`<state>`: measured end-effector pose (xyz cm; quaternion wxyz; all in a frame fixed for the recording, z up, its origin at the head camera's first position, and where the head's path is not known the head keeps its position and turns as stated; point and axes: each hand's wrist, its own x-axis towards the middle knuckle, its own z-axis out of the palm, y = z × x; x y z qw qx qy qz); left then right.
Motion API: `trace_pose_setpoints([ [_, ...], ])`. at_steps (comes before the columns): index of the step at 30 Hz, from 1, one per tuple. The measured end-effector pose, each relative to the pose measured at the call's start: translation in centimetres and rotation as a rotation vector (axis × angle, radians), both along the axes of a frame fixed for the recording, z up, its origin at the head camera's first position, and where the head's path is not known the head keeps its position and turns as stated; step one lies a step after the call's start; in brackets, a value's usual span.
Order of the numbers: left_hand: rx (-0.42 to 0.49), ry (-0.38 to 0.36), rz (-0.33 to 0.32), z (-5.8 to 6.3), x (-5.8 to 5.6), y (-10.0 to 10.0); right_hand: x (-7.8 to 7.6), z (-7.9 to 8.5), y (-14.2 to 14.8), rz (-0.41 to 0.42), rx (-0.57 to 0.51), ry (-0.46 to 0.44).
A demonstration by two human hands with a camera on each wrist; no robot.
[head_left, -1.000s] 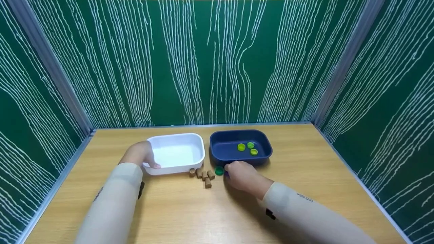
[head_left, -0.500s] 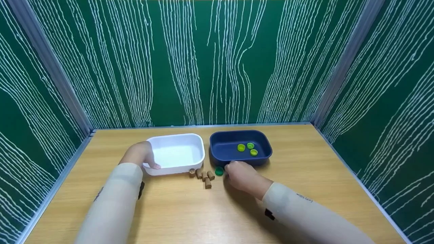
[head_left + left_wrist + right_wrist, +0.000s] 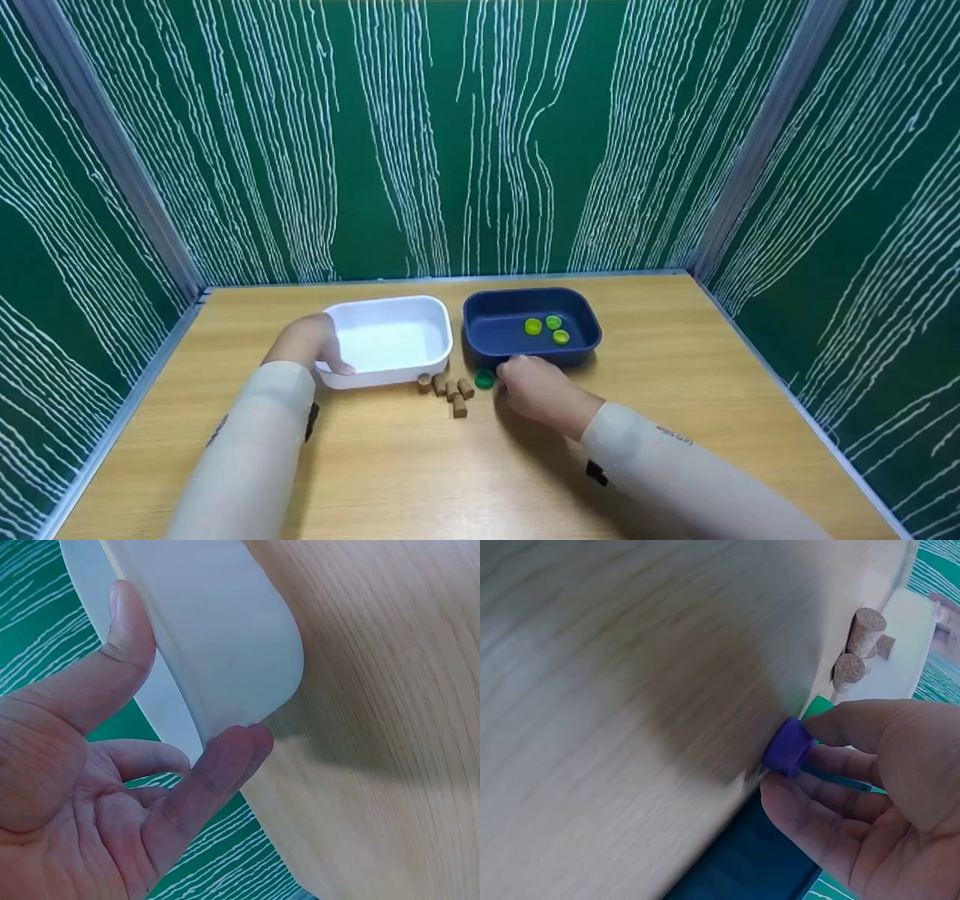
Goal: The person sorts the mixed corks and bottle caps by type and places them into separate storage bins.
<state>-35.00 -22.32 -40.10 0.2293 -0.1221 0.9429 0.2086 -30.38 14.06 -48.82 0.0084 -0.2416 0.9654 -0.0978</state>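
My left hand (image 3: 309,341) grips the left end of a white rectangular tub (image 3: 431,367). In the left wrist view the thumb (image 3: 131,630) lies along the tub's rim and the fingers (image 3: 225,757) rest against its outer wall. At the front of a dark blue tub (image 3: 480,345), my right hand (image 3: 534,386) pinches a small purple cap (image 3: 787,748) between thumb and fingers, low over the table. Beside those fingers sits a green cap (image 3: 484,379), partly hidden by them in the right wrist view. Several corks (image 3: 460,406) lie in a cluster before the white tub.
Inside the blue tub lie three yellow-green caps (image 3: 561,337). Both tubs stand side by side on a wooden table (image 3: 420,472). Green panels (image 3: 525,150) with white wavy lines enclose its back and sides, with metal posts (image 3: 750,150) at the corners.
The purple cap, visible by the right fingertips one second ago, is now hidden behind them in the head view. Both hands stay almost in place.
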Motion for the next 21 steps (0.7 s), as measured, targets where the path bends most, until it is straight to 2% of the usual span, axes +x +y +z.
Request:
trace_pose_setpoints([
  [2,-0.004,0.000,-0.009,0.0,0.0,0.0,-0.1,0.1,0.0,-0.009,-0.004,-0.024],
  [4,-0.001,0.012,-0.021,-0.1,0.1,-0.1,-0.1,0.2,0.1,0.009,-0.016,-0.011],
  [9,0.034,0.029,0.018,0.0,0.5,0.3,-0.2,1.3,0.5,0.030,-0.041,-0.016],
  [13,0.039,0.019,0.048,0.2,0.6,0.4,-0.2,3.0,0.7,-0.038,-0.040,-0.128],
  [15,0.036,0.006,0.050,0.4,0.6,0.4,-0.3,3.8,1.0,-0.052,-0.039,-0.152],
  [18,0.035,-0.003,0.062,0.4,0.5,0.2,-0.6,4.8,1.4,-0.065,-0.042,-0.160],
  [21,0.029,-0.003,0.056,0.2,0.4,0.0,-1.1,5.6,1.9,-0.057,-0.046,-0.115],
])
